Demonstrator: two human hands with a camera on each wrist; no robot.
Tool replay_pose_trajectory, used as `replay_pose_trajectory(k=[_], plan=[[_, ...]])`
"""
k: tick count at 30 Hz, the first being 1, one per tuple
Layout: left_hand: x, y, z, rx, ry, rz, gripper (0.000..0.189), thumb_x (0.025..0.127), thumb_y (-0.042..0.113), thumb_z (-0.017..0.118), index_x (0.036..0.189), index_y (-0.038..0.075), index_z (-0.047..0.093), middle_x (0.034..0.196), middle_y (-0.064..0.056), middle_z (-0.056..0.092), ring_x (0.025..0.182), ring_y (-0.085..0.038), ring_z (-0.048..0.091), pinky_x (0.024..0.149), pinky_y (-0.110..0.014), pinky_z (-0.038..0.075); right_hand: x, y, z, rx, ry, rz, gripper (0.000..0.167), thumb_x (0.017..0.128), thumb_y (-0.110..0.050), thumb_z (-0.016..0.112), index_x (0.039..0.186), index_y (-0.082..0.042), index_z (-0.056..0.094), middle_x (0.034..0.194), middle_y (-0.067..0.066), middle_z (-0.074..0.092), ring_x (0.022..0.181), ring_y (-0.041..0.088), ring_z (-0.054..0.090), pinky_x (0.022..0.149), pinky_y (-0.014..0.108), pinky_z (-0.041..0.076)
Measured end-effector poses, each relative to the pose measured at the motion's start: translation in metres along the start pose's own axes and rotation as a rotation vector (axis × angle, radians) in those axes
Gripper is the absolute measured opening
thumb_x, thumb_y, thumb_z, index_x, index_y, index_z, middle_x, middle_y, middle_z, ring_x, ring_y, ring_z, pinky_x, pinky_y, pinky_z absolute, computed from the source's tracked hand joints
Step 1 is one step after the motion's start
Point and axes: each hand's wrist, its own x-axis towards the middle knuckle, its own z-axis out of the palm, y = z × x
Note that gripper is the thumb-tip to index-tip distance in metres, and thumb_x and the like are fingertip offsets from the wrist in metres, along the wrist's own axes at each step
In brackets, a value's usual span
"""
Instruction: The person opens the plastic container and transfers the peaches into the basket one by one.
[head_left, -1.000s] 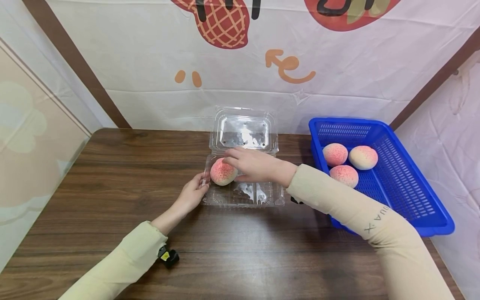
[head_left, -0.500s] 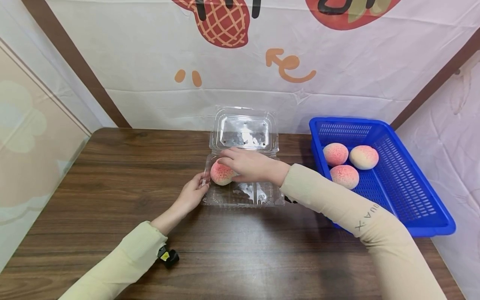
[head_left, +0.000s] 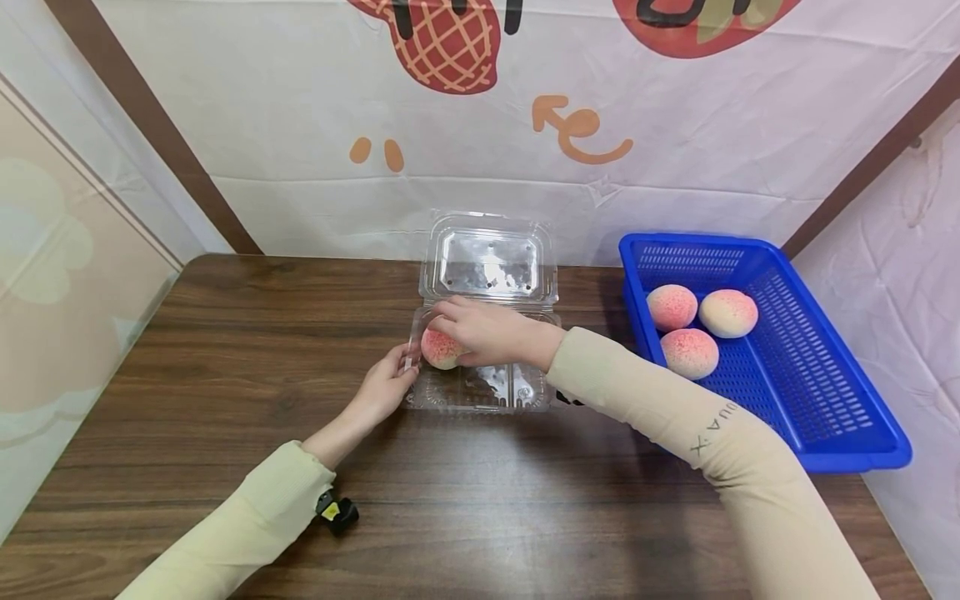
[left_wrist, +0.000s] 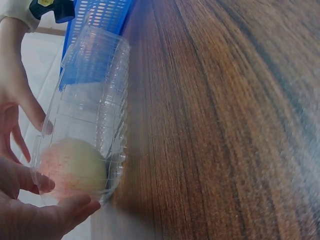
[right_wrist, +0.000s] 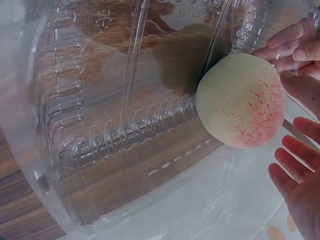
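Note:
A clear plastic clamshell container (head_left: 537, 392) lies on the wooden table with its lid (head_left: 491, 258) raised at the back. Inside its left end sits a peach (head_left: 441, 352), pink on top and cream below. My left hand (head_left: 384, 388) pinches the container's left side, thumb and fingers either side of the wall, as the left wrist view shows. Over the peach reaches my right hand (head_left: 491, 332), its fingers spread about the fruit. In the right wrist view the fingers (right_wrist: 292, 167) of that hand stand just apart from the peach; any contact elsewhere is hidden.
A blue plastic basket (head_left: 847, 358) stands at the table's right, holding several more peaches, among them one pink-speckled peach (head_left: 690, 353) at its near left side. A printed cloth (head_left: 300, 208) hangs behind the table (head_left: 247, 367).
My right hand has shifted slightly left, and its fingers now cover more of the peach. The left hand and the container have stayed in place.

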Motion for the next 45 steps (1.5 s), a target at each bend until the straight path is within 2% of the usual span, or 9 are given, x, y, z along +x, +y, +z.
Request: replay_pose_trajectory(k=[10,20,31,42,45], plan=[[0.001,0.000,0.000,0.017,0.008,-0.002,0.040,0.090,0.001,0.044,0.126,-0.014,0.039,0.120,-0.031,0.051,0.115,-0.037,0.048,0.099,-0.043,0.039,0.009,0.001,0.007,-0.026,-0.024,0.010,0.060,0.075,-0.028,0.071,0.126,-0.004,0.049,0.130,0.010,0.045,0.122,0.023,0.039,0.106,0.031,0.030],[0.001,0.000,0.000,0.032,0.013,0.003,0.040,0.090,0.002,0.044,0.126,-0.014,0.039,0.120,-0.030,0.052,0.114,-0.037,0.048,0.098,-0.044,0.039,0.012,0.001,0.014,0.002,-0.035,0.019,0.060,0.076,-0.027,0.070,0.127,-0.004,0.048,0.128,0.009,0.047,0.120,0.024,0.040,0.105,0.031,0.032],[0.001,0.001,0.000,-0.006,-0.010,0.003,0.040,0.090,0.000,0.042,0.127,-0.015,0.037,0.124,-0.032,0.047,0.118,-0.038,0.045,0.100,-0.043,0.038,0.015,0.002,0.018,0.007,-0.041,0.016,0.060,0.077,-0.029,0.070,0.127,-0.004,0.048,0.127,0.010,0.048,0.119,0.026,0.041,0.107,0.033,0.029],[0.002,0.001,0.000,-0.050,-0.028,0.011,0.041,0.090,-0.001,0.041,0.128,-0.017,0.035,0.127,-0.033,0.044,0.120,-0.039,0.043,0.101,-0.043,0.036,0.013,-0.001,0.021,0.063,-0.150,0.075,0.070,0.075,-0.032,0.072,0.133,-0.007,0.043,0.131,0.008,0.044,0.115,0.025,0.040,0.102,0.031,0.034],[0.002,0.001,0.001,-0.032,-0.025,0.007,0.041,0.090,-0.001,0.041,0.128,-0.016,0.035,0.126,-0.033,0.046,0.119,-0.039,0.044,0.100,-0.043,0.037,0.012,-0.002,0.021,0.078,-0.181,0.084,0.073,0.074,-0.034,0.073,0.134,-0.009,0.042,0.131,0.009,0.043,0.116,0.026,0.039,0.101,0.032,0.035]])
